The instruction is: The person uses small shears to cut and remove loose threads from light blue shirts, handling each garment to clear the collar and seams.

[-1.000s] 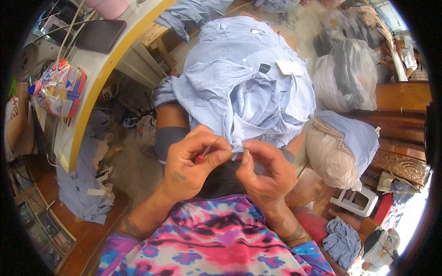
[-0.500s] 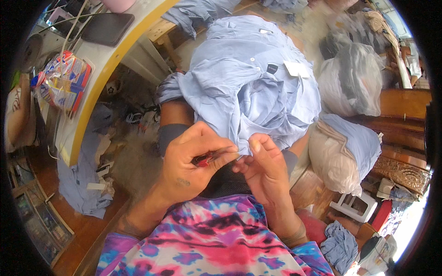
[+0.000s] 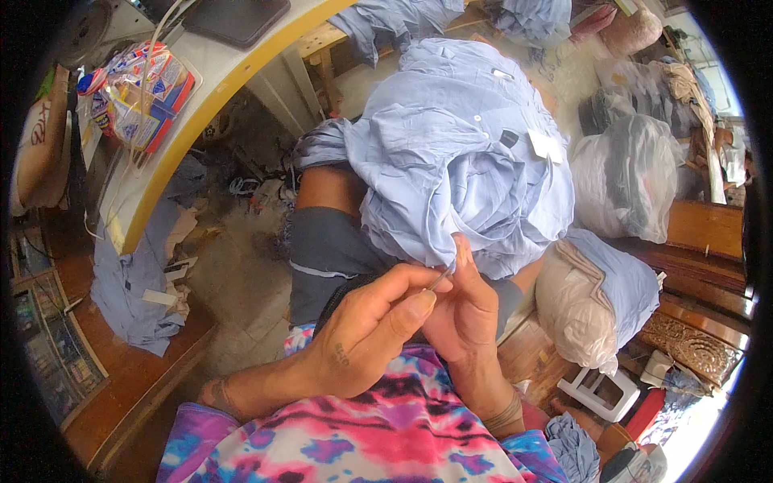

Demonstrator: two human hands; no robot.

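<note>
Left hand (image 3: pixel 372 328) pinches a slim tool (image 3: pixel 439 280) beside a rumpled, pale-blue, white-tagged shirt (image 3: pixel 423 153), its near edge gripped by the right hand (image 3: pixel 463 314).

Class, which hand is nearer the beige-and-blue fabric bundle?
Right. The right hand is left of the fabric bundle, not touching it; the left hand is farther left, beyond the right.

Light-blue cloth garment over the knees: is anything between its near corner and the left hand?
Nothing visible blocks the bare left hand: its slim metallic-looking tool points toward the near corner of the light-blue cloth garment, which the bare right hand holds. Whether the tip touches cloth is unclear.
</note>
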